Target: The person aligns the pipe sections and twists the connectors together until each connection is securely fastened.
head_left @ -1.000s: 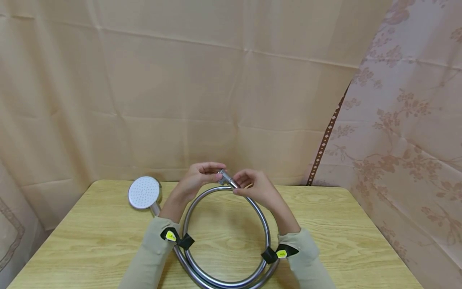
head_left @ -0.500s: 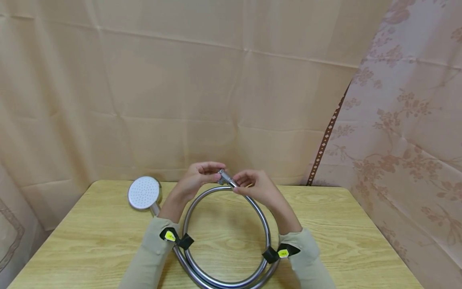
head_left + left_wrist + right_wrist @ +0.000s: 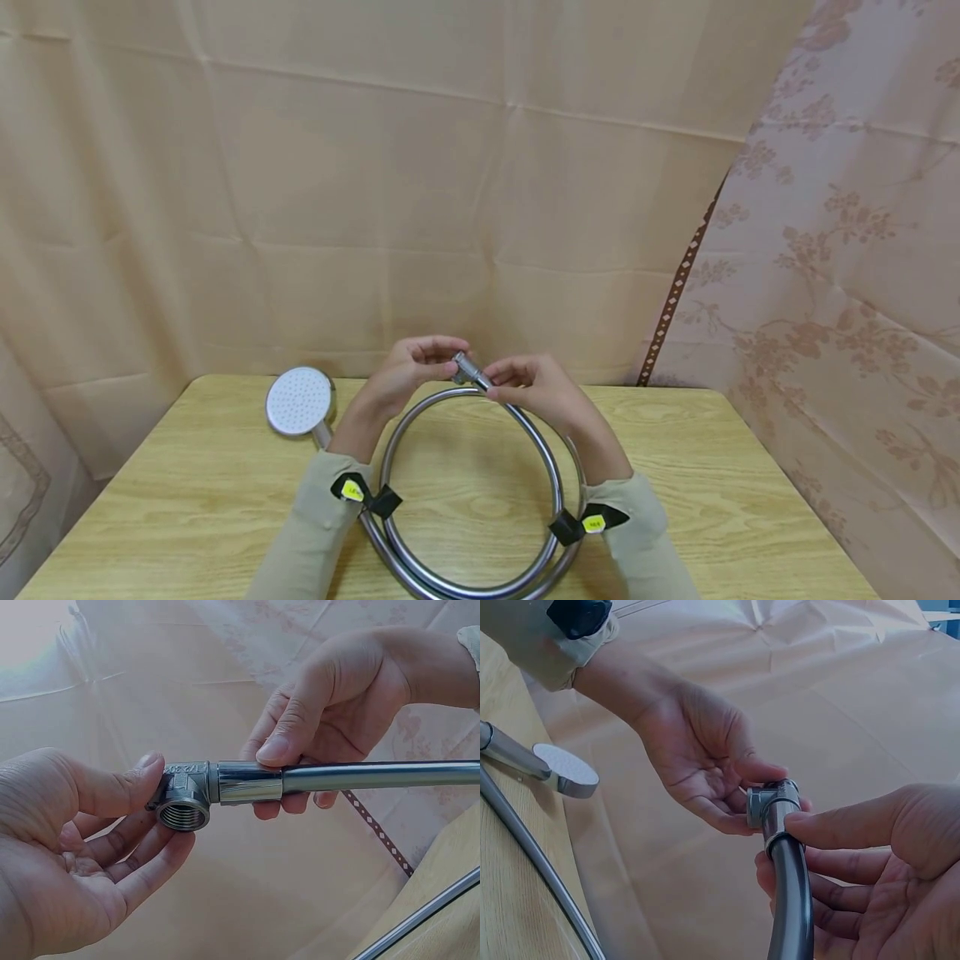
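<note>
A small metal pipe tee (image 3: pixel 184 791), its threaded side opening facing the camera in the left wrist view, is pinched between the thumb and fingers of my left hand (image 3: pixel 405 371). Against its other end sits the shiny end nut (image 3: pixel 250 782) of a silver shower hose (image 3: pixel 553 479). My right hand (image 3: pixel 542 392) grips that nut, thumb on one side and fingers behind it. In the head view, the hose runs from there into large loops on the table. How far the nut is threaded on is hidden inside the joint.
A round white-faced shower head (image 3: pixel 300 401) lies at the left of the wooden table (image 3: pixel 210 500), its handle partly behind my left forearm. Beige curtain (image 3: pixel 360 167) hangs behind the table, and a flowered curtain (image 3: pixel 847 333) on the right.
My right wrist has shifted slightly to the right and turned a little, with its fingers staying at the nut. The left hand and the pipe tee stay nearly in place.
</note>
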`<state>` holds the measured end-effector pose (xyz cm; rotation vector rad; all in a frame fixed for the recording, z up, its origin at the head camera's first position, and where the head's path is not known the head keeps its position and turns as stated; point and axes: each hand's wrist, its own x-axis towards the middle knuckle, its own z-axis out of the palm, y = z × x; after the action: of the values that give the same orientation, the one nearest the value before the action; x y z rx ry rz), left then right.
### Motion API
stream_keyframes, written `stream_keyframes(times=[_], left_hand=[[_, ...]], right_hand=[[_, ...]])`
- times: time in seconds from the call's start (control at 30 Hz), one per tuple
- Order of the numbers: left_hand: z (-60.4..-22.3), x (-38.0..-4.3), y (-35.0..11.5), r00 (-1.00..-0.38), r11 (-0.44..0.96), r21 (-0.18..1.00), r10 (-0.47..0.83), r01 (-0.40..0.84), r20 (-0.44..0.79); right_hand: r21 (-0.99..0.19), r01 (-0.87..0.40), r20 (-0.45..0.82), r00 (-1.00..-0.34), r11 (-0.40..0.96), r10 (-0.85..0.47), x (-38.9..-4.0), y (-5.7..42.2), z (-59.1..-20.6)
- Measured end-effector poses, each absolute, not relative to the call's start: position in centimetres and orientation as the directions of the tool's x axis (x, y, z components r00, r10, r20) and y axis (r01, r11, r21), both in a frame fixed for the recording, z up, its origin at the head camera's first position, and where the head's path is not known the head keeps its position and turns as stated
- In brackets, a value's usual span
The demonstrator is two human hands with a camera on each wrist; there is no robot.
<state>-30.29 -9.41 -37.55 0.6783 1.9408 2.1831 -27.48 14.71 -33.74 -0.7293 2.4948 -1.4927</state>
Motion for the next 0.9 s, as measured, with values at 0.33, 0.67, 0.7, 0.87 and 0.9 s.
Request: stream_keyframes(times=[0.33,0.67,0.7,0.87,0.9], left_hand=[[-37.42,-30.14,-9.44,-0.879,-0.171,0.965,0.404,0.200,0.254],[-37.37,-30.17,-9.36,-0.886,-0.156,0.968,0.394,0.198,0.245],[-37.39,-30.17,-9.36,-0.887,-0.156,0.968,0.392,0.196,0.243],[-37.40,-30.12,-9.37,-0.883,-0.161,0.967,0.398,0.198,0.248],[-37.40,-30.12,-9.38,-0.883,-0.163,0.966,0.398,0.199,0.249]], right_hand=[[-0.923,-0.229,0.047,-0.864,0.308,-0.501,-27.80,14.91,-33.97],[-0.965,-0.148,0.004,-0.835,0.217,-0.551,-28.11,15.26,-34.19],[-0.969,-0.137,-0.001,-0.831,0.206,-0.556,-28.11,15.29,-34.19],[-0.982,-0.088,-0.024,-0.816,0.165,-0.578,-28.06,15.40,-34.14],[-0.984,-0.081,-0.028,-0.813,0.160,-0.582,-28.07,15.40,-34.15]])
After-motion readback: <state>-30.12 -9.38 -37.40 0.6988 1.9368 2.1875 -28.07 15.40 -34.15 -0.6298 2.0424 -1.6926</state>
